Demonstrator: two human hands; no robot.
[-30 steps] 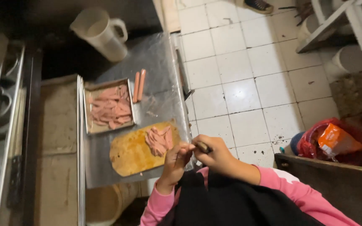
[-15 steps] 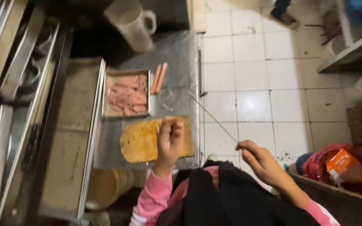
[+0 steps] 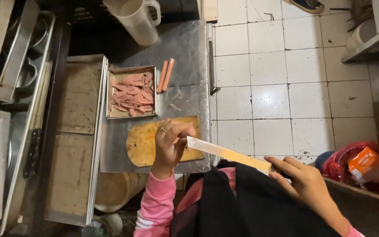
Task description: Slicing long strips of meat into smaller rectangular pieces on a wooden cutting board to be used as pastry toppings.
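My right hand (image 3: 305, 184) grips the handle of a long serrated knife (image 3: 227, 153), held flat, its tip pointing left. My left hand (image 3: 170, 140) hovers over the wooden cutting board (image 3: 141, 145) with fingers curled, touching the blade near its tip. A ring shows on one finger. The board lies on a metal table (image 3: 185, 57). Behind it stands a metal tray (image 3: 131, 93) filled with sliced sausage pieces. Two whole sausages (image 3: 165, 75) lie beside the tray on the right.
A white plastic jug (image 3: 132, 19) stands at the table's far end. Metal trays and racks (image 3: 18, 87) fill the left side. White tiled floor (image 3: 277, 87) lies to the right, with a red and orange bag (image 3: 365, 166) and a shelf (image 3: 373, 39).
The sausage slices that lay on the board are gone from it. My right hand has swung the knife from the far right towards my left hand, which now meets the blade tip.
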